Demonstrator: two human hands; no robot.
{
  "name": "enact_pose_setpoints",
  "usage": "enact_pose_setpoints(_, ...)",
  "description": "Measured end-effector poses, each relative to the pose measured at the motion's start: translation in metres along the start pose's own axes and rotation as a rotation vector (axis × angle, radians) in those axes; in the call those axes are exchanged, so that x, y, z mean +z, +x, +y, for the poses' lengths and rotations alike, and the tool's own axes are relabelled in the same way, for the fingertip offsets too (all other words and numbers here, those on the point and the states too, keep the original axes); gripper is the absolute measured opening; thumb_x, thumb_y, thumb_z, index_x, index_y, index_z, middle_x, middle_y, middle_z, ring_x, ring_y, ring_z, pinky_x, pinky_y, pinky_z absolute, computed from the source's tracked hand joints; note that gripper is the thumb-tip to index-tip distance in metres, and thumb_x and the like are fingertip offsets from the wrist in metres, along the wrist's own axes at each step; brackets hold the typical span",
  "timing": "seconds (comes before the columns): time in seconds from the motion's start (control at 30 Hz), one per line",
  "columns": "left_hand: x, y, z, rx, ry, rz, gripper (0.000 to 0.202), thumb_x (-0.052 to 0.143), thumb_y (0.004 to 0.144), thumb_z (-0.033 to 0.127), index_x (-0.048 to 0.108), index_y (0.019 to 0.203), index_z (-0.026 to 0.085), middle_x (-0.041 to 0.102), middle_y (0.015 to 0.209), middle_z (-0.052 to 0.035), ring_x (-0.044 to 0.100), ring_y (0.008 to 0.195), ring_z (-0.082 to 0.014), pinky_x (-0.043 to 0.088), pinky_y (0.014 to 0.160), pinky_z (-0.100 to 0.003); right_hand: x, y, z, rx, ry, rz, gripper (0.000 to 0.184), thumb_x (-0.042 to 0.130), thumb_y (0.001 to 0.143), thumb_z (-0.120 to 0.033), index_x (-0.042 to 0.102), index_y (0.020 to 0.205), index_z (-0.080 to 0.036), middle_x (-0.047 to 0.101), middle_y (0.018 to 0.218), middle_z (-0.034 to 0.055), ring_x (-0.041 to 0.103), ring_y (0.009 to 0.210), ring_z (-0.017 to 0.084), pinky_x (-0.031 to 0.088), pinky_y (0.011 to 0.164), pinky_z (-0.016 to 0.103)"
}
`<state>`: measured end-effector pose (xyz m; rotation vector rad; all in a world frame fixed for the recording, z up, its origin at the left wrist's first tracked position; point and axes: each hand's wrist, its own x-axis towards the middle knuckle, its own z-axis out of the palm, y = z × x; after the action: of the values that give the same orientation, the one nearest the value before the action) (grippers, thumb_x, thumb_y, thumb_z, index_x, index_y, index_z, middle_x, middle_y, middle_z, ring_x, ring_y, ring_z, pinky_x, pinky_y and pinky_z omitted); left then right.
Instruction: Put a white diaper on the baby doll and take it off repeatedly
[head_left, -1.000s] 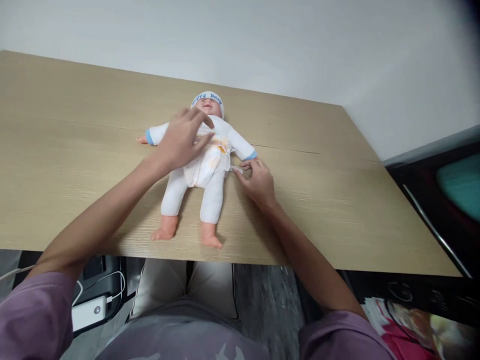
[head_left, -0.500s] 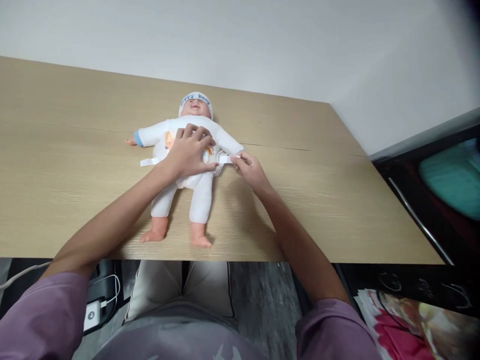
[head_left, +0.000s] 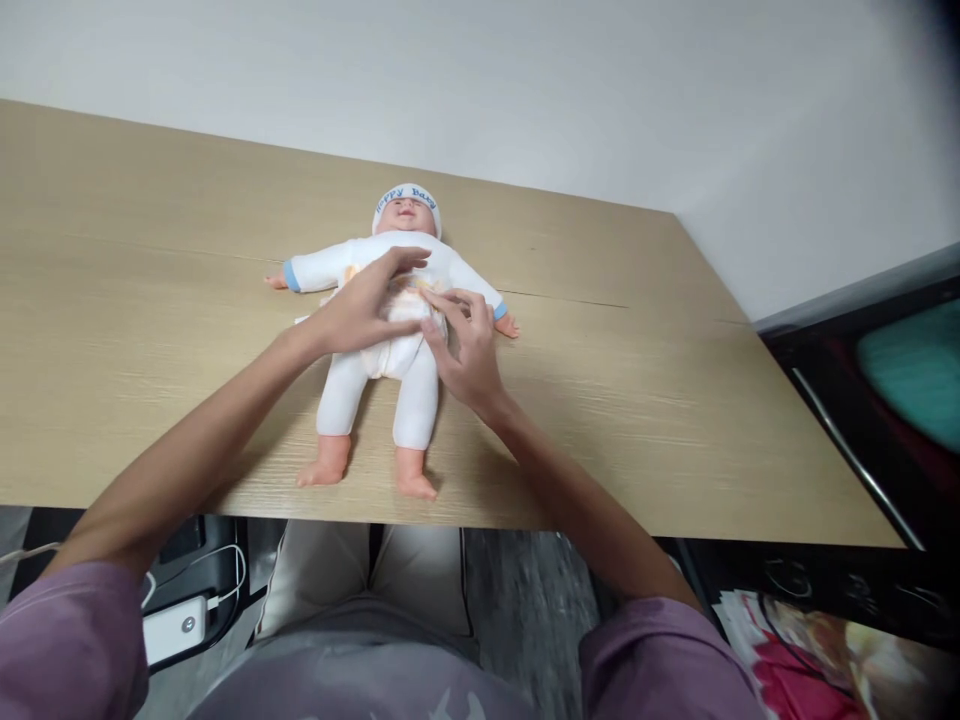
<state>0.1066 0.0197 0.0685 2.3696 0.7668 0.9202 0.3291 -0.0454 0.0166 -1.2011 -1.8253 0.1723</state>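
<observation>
A baby doll (head_left: 416, 402) in white clothes and a cap lies on its back on the wooden table, with its feet toward me. Around its hips is a white diaper (head_left: 384, 360) with a coloured print at the waist. My left hand (head_left: 364, 308) rests over the diaper's front, thumb and fingers spread apart. From the other side, my right hand (head_left: 469, 345) reaches onto the front of the diaper, its bent fingers and thumb at the fastening tab, which they mostly cover. Part of the opposite tab (head_left: 301, 320) sticks out beyond my left wrist.
The table (head_left: 637, 400) meets a pale wall (head_left: 480, 90) at the back. Below its front edge, a white power bank (head_left: 174, 630) with a cable sits at the left. At the right are a dark cabinet (head_left: 840, 430) and printed papers (head_left: 817, 650).
My right hand has brought the tab inward from the doll's side onto the diaper's front. My left hand has flattened a little. The view has shifted slightly.
</observation>
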Motion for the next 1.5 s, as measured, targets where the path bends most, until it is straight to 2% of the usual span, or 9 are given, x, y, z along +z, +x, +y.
enact_pose_setpoints(0.23, -0.031, -0.063, -0.034, -0.265, 0.320, 0.282, 0.042, 0.055, 0.112, 0.048, 0.063, 0.144, 0.021, 0.071, 0.152, -0.0172, 0.063, 0.140, -0.0354, 0.049, 0.125, -0.057, -0.006, 0.002, -0.004, -0.046, -0.051, 0.049, 0.048, 0.048, 0.121, -0.048, 0.071, 0.159, -0.031, 0.065, 0.139, 0.0131, 0.065, 0.130, 0.033, 0.054, 0.123, 0.060)
enact_pose_setpoints(0.4, -0.038, -0.093, -0.060, -0.568, 0.526, 0.153, 0.043, 0.062, 0.104, 0.051, 0.069, 0.128, 0.016, 0.074, 0.136, -0.0210, 0.061, 0.133, -0.0406, 0.047, 0.124, -0.060, 0.006, 0.041, -0.029, -0.114, -0.021, -0.025, 0.034, 0.058, 0.118, -0.046, 0.077, 0.140, -0.028, 0.067, 0.126, 0.0116, 0.066, 0.119, 0.031, 0.058, 0.115, 0.055)
enact_pose_setpoints(0.53, -0.040, -0.090, -0.067, -0.669, 0.535, 0.026, 0.034, 0.069, 0.096, 0.050, 0.071, 0.106, 0.018, 0.075, 0.125, -0.0212, 0.063, 0.131, -0.0449, 0.048, 0.117, -0.061, 0.035, 0.071, -0.048, -0.140, -0.147, -0.212, 0.026, 0.071, 0.113, -0.045, 0.081, 0.126, -0.024, 0.067, 0.124, 0.0124, 0.063, 0.121, 0.032, 0.055, 0.116, 0.054)
enact_pose_setpoints(0.67, -0.063, -0.077, -0.067, -0.755, 0.391, -0.116, 0.033, 0.071, 0.091, 0.050, 0.062, 0.077, 0.022, 0.070, 0.088, -0.0106, 0.066, 0.099, -0.0347, 0.049, 0.092, -0.045, 0.055, 0.084, -0.054, -0.096, -0.270, -0.359, 0.027, 0.080, 0.105, -0.045, 0.082, 0.120, -0.023, 0.070, 0.131, 0.0164, 0.062, 0.128, 0.039, 0.052, 0.114, 0.061)
enact_pose_setpoints(0.83, -0.088, -0.051, -0.051, -0.755, 0.002, 0.014, 0.038, 0.070, 0.095, 0.055, 0.067, 0.076, 0.022, 0.058, 0.074, -0.0015, 0.048, 0.071, -0.0192, 0.034, 0.072, -0.035, 0.057, 0.085, -0.052, -0.050, -0.283, -0.405, 0.055, 0.085, 0.099, -0.044, 0.074, 0.148, -0.021, 0.072, 0.136, 0.0178, 0.063, 0.133, 0.043, 0.051, 0.116, 0.064)
enact_pose_setpoints(0.93, -0.071, -0.026, -0.034, -0.694, -0.092, 0.063, 0.037, 0.072, 0.097, 0.049, 0.068, 0.073, 0.021, 0.057, 0.072, -0.0014, 0.047, 0.069, -0.0173, 0.034, 0.071, -0.035, 0.058, 0.083, -0.049, -0.039, -0.242, -0.373, 0.072, 0.083, 0.099, -0.043, 0.061, 0.164, -0.020, 0.073, 0.140, 0.0178, 0.063, 0.134, 0.044, 0.050, 0.117, 0.065)
enact_pose_setpoints(1.07, -0.037, -0.005, -0.024, -0.619, -0.223, 0.081, 0.043, 0.068, 0.103, 0.043, 0.062, 0.068, 0.020, 0.057, 0.070, -0.0021, 0.049, 0.067, -0.0166, 0.037, 0.069, -0.034, 0.061, 0.082, -0.039, -0.008, -0.172, -0.305, 0.062, 0.069, 0.108, -0.036, 0.056, 0.168, -0.023, 0.077, 0.134, 0.0141, 0.066, 0.130, 0.039, 0.052, 0.117, 0.060)
enact_pose_setpoints(1.3, -0.013, -0.020, -0.054, -0.503, -0.450, 0.364, 0.033, 0.062, 0.114, 0.056, 0.061, 0.114, 0.023, 0.071, 0.102, -0.0059, 0.066, 0.087, -0.0192, 0.056, 0.087, -0.036, 0.066, 0.083, -0.025, 0.047, -0.053, -0.246, 0.040, 0.052, 0.120, -0.031, 0.060, 0.159, -0.024, 0.078, 0.111, 0.0073, 0.069, 0.115, 0.030, 0.055, 0.112, 0.049)
enact_pose_setpoints(1.5, 0.012, -0.034, -0.075, -0.385, -0.229, 0.433, 0.047, 0.068, 0.110, 0.068, 0.053, 0.122, 0.025, 0.061, 0.106, -0.0051, 0.064, 0.087, -0.0211, 0.055, 0.089, -0.040, 0.069, 0.082, -0.024, 0.071, -0.034, -0.139, 0.043, 0.057, 0.112, -0.017, 0.061, 0.153, -0.028, 0.071, 0.135, 0.0111, 0.069, 0.117, 0.028, 0.058, 0.114, 0.048)
